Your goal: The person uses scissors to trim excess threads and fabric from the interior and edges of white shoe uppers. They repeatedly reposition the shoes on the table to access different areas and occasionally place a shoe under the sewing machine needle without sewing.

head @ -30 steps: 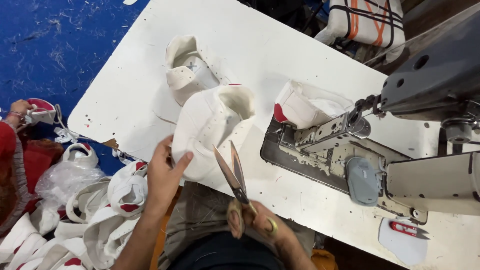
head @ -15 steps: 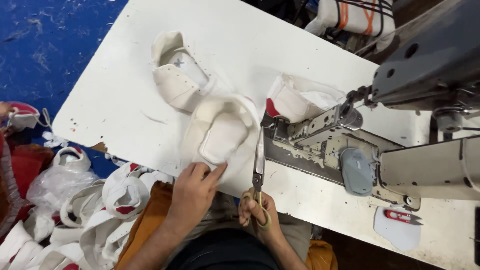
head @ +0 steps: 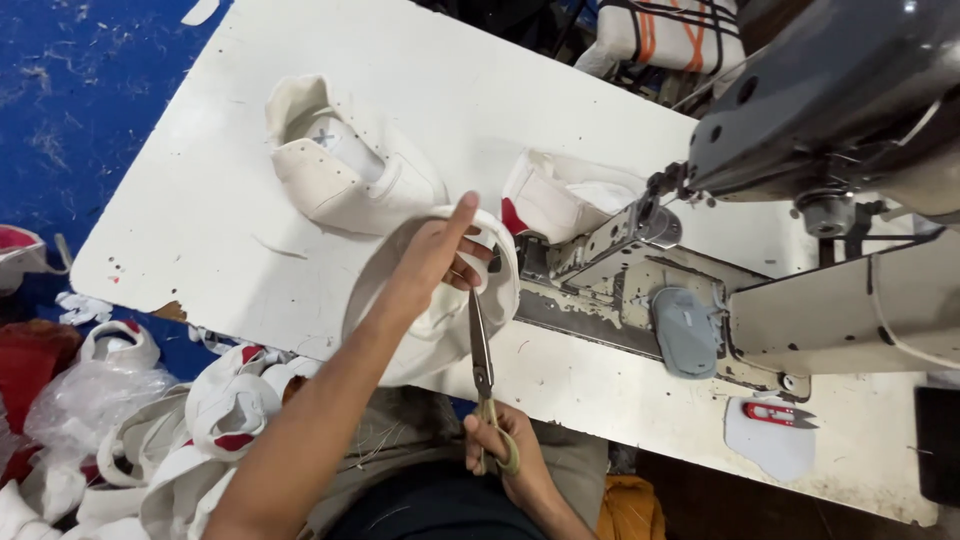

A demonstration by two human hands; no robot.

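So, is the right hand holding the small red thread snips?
No, the right hand holds long scissors; the red snips lie on the white table.
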